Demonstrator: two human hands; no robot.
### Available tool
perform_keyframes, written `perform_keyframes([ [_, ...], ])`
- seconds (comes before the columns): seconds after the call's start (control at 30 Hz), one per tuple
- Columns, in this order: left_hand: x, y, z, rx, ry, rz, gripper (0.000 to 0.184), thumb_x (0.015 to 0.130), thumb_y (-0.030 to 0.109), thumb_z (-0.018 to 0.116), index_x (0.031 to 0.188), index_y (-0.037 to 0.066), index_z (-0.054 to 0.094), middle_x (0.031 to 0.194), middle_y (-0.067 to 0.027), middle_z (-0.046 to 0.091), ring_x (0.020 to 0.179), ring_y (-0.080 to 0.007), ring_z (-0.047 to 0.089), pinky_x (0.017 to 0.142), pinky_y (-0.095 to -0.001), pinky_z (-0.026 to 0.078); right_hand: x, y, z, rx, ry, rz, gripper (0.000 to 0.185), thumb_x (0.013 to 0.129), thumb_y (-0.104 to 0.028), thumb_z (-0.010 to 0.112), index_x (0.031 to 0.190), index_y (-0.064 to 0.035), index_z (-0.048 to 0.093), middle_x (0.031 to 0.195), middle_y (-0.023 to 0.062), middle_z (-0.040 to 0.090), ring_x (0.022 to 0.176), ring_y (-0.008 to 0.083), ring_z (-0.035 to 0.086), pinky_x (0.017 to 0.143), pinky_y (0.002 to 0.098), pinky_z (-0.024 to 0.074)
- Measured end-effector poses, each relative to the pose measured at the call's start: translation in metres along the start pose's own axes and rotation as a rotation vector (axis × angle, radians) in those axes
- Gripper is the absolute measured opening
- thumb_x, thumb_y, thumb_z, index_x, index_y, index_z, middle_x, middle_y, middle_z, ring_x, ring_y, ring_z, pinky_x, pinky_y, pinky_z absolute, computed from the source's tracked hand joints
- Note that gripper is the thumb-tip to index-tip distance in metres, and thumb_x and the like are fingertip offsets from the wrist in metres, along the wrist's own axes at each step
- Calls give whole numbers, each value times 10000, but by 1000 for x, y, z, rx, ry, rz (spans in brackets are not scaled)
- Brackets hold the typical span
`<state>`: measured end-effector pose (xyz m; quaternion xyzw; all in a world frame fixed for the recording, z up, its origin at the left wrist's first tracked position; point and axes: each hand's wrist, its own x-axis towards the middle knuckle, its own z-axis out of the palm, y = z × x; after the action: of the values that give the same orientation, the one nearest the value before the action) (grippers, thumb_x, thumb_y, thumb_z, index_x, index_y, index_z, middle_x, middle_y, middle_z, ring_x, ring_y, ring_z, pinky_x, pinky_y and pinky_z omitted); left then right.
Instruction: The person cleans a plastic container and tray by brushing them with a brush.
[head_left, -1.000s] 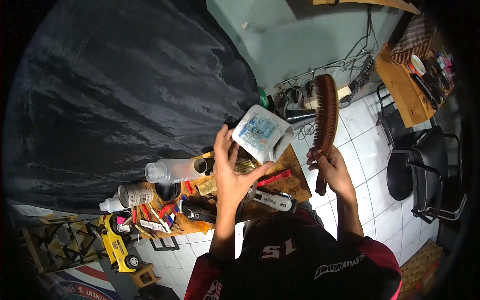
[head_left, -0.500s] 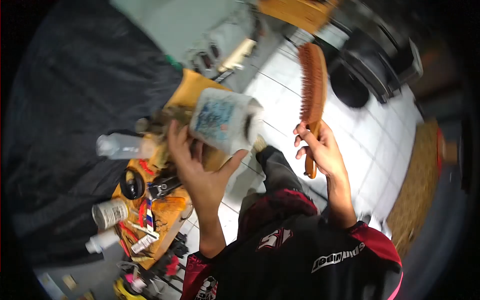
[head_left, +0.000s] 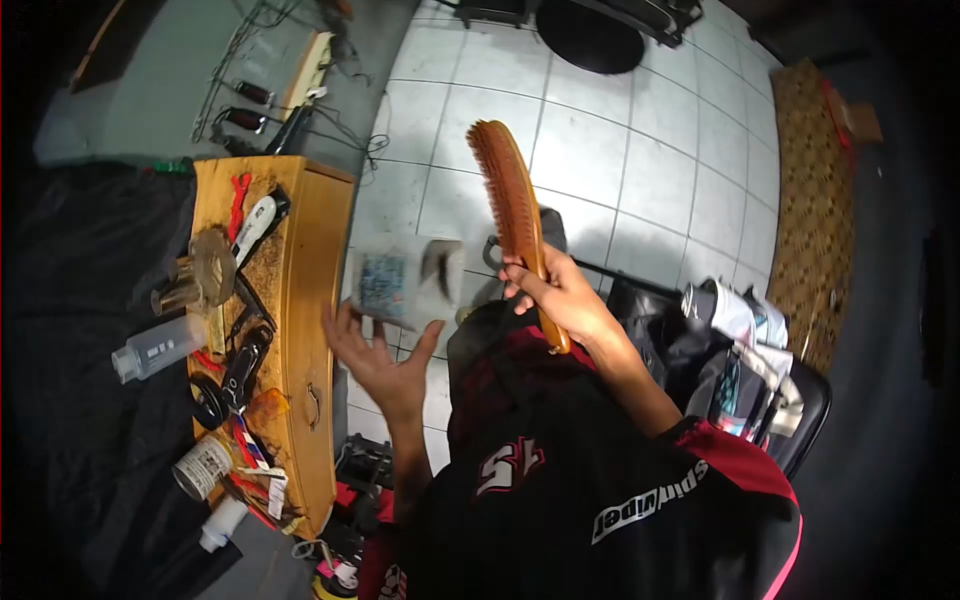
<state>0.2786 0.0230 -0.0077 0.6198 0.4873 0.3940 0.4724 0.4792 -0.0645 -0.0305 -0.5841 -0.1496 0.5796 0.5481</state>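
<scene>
Since half a second ago, the white container (head_left: 385, 285) has been carried clear of the wooden cabinet (head_left: 318, 300) and is now seen out over the tiled floor (head_left: 590, 150), while the brush (head_left: 515, 205) has been brought nearer to it. The whole head view has been swung round too, so the cabinet is now lined up along the left side.

From the head camera, then: the container is held up by the left hand (head_left: 385, 372), fingers and thumb spread wide around its near edge. It's pretty blurred there, so exactly where it's being touched can't be made out. Blue smudges are seen on one face, and a dark opening is shown at its right end.

Brush handle is gripped in the right hand (head_left: 565, 300), fingers wrapped around it, with the head pointed up and away and the reddish bristles turned toward the container. No contact between the two is seen, just a small gap.

On the cabinet top, a white clipper (head_left: 256, 228), a black clipper (head_left: 246, 365) and an orange comb (head_left: 267, 408) are scattered among loose hair. A clear bottle (head_left: 165, 345) and a labelled can (head_left: 204, 467) are lined up along the far side, by the black cloth (head_left: 70, 300).
</scene>
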Motion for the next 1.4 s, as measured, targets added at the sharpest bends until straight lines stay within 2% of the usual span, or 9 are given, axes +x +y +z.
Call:
perform_keyframes([
  [0.17, 10, -26, 50, -11, 45, -33, 1203, 566, -25, 882, 1480, 96, 109, 1377, -179, 316, 1278, -303, 351, 1046, -455, 353, 47, 1, -32, -140, -72, -11, 248, 976, -115, 508, 1192, 6, 519, 1084, 75, 601, 937, 128, 587, 752, 270, 523],
  [0.3, 9, -51, 90, -1, 133, -89, 1265, 516, 0, 911, 1474, 76, 89, 1349, -167, 342, 1263, -290, 377, 1052, -456, 358, 90, 7, -50, -231, -148, 48, 274, 994, -180, 514, 1197, 2, 519, 1069, 63, 603, 1002, 159, 592, 806, 300, 512],
  [0.37, 2, -62, 104, 41, 169, -76, 1273, 498, -4, 912, 1465, 61, 85, 1347, -165, 349, 1251, -291, 400, 1048, -451, 381, 100, 15, -57, -160, -180, 58, 294, 999, -189, 506, 1238, -17, 502, 1144, 74, 581, 1038, 152, 577, 842, 319, 525],
  [0.53, -27, -113, 126, -107, 342, -121, 1235, 517, -33, 892, 1459, 50, 97, 1336, -153, 361, 1237, -284, 425, 1033, -436, 411, 116, 71, -65, -203, -220, -3, 317, 1007, -178, 480, 1267, 3, 476, 1202, 101, 547, 1129, 215, 556, 923, 378, 513],
  [0.67, -69, -134, 111, 36, 507, -202, 1198, 533, -23, 893, 1455, 37, 131, 1330, -149, 375, 1240, -273, 440, 1027, -438, 417, 109, 123, -53, -131, -240, 101, 353, 1007, -163, 474, 1300, 32, 446, 1281, 152, 536, 1186, 256, 546, 947, 396, 495],
  [0.8, -127, -126, 94, 133, 621, -117, 1171, 545, 31, 910, 1447, 22, 164, 1311, -157, 425, 1226, -271, 464, 1027, -435, 410, 73, 136, -39, -143, -278, 168, 311, 1000, -158, 492, 1263, 7, 491, 1266, 132, 553, 1164, 237, 562, 908, 362, 506],
  [1.03, -207, -123, 78, 182, 829, -16, 1134, 582, 177, 923, 1434, -31, 205, 1293, -185, 461, 1168, -282, 519, 977, -419, 429, 20, 147, -40, -416, -528, -56, 292, 986, -151, 522, 1229, 12, 526, 1168, 97, 615, 1070, 175, 597, 866, 322, 515],
  [1.17, -224, -127, 82, 60, 844, 64, 1137, 572, 130, 915, 1447, 14, 198, 1308, -174, 426, 1245, -271, 439, 1037, -460, 405, -5, 140, -44, -464, -568, -109, 260, 985, -136, 519, 1191, 17, 554, 1139, 85, 622, 1031, 140, 593, 833, 277, 529],
  [1.4, -241, -111, 97, 13, 894, 82, 1126, 589, 167, 912, 1453, 10, 206, 1341, -170, 434, 1244, -287, 463, 957, -472, 471, -27, 132, -48, -497, -663, -231, 273, 980, -137, 527, 1193, 32, 547, 1099, 89, 619, 996, 135, 590, 823, 269, 524],
])
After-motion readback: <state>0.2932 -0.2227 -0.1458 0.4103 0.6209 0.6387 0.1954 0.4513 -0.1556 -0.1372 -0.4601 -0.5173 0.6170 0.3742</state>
